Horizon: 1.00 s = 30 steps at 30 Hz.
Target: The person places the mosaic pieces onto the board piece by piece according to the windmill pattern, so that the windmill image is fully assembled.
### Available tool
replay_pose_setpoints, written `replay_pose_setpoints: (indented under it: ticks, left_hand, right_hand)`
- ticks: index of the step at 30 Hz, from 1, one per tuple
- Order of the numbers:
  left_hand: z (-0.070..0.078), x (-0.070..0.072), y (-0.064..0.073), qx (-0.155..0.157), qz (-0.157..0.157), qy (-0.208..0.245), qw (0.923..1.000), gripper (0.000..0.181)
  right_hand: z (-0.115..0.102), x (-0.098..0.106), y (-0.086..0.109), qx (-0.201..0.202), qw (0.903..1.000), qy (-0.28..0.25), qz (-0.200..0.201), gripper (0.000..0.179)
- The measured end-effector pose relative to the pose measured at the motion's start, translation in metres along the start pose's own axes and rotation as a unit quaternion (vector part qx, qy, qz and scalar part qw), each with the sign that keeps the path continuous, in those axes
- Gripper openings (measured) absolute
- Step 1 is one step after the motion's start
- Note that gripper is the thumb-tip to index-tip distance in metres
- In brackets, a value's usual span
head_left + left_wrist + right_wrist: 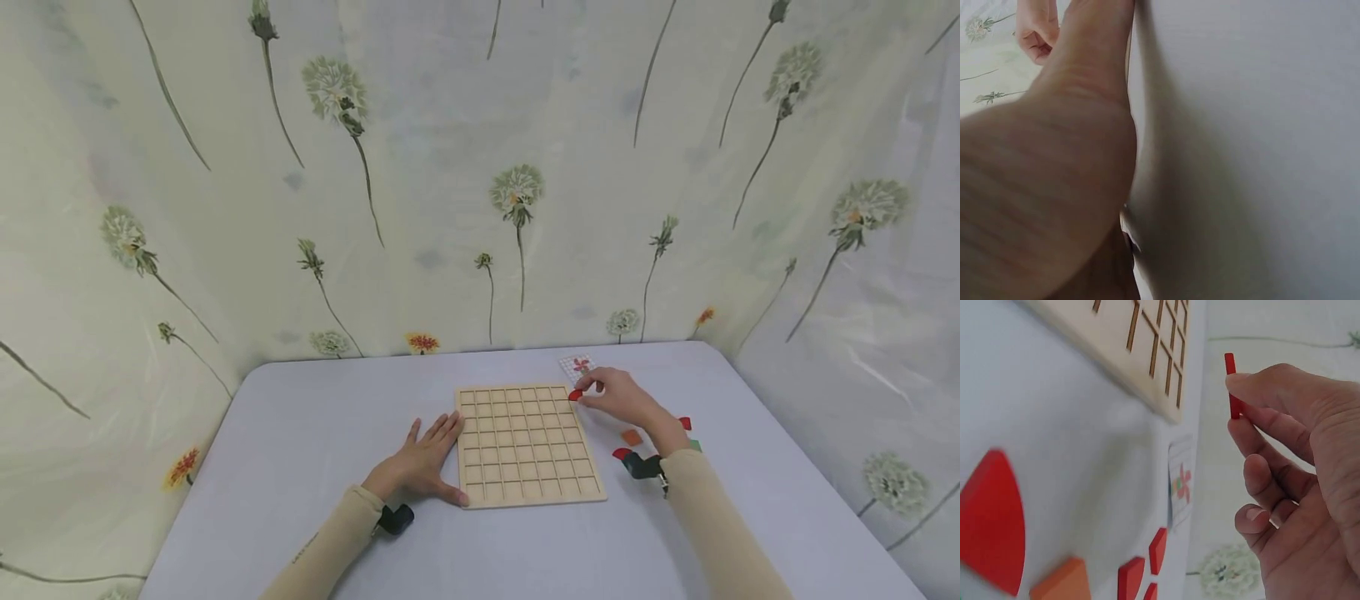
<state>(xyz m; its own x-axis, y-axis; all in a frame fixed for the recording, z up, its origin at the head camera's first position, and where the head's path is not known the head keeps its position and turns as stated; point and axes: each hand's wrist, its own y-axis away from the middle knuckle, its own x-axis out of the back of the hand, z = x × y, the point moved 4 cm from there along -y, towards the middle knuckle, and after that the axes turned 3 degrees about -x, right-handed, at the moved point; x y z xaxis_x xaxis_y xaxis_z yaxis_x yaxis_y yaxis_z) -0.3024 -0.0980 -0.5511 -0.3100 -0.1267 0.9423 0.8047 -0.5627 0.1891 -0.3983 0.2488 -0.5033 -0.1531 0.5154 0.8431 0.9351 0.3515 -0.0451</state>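
Note:
A square wooden grid board (527, 440) lies on the table, no pieces in its cells. My left hand (423, 461) rests flat at the board's left edge, fingers spread and thumb by the lower left corner. Over the board's upper right corner, my right hand (618, 395) pinches a thin red piece (575, 395) with a curved edge. The right wrist view shows that piece (1232, 394) nearly edge-on between thumb and fingers, raised off the table. In the left wrist view, the left hand (1054, 169) fills the near side and hides the board.
A small card with a red flower pattern (577, 364) lies beyond the board's upper right corner. Right of the board are an orange square (632, 437), a red piece (622, 453), another red piece (686, 423) and a green piece (695, 445), partly behind the right forearm.

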Motion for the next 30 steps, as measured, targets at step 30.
replay_pose_setpoints:
  ticks: [30]
  left_hand:
    - [-0.003,-0.003,-0.003,0.000,0.006,-0.010,0.9999,0.129]
  right_hand:
    - [-0.067,-0.052,-0.043,0.057,0.9964,-0.038,-0.051,0.016]
